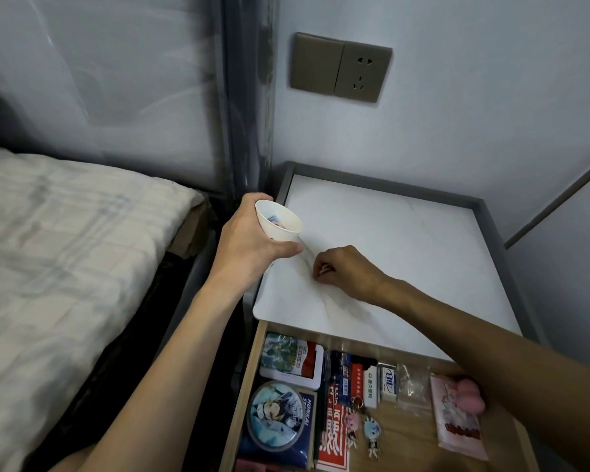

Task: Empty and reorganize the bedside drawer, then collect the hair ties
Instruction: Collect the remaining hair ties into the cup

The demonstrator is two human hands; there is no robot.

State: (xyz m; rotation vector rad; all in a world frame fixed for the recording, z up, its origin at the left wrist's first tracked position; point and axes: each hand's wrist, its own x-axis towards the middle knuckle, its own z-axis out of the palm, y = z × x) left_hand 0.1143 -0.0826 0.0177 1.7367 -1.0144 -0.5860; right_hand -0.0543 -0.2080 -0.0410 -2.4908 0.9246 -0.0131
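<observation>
My left hand (249,240) grips a white paper cup (280,224), tilted toward the right, over the left edge of the white bedside table top (406,240). Something bluish and pink lies inside the cup. My right hand (343,269) rests on the table top just right of the cup, fingers curled and pinched together; what they hold is too small to make out. Below, the wooden drawer (406,444) stands pulled open, with cards, a round badge (276,415), packets and two keychain figures (361,429) laid out in it.
A bed with a pale checked sheet (65,250) lies at the left, with a dark gap between it and the table. A wall socket and switch (341,68) sits above the table. A pink packet (457,413) lies in the drawer under my right forearm.
</observation>
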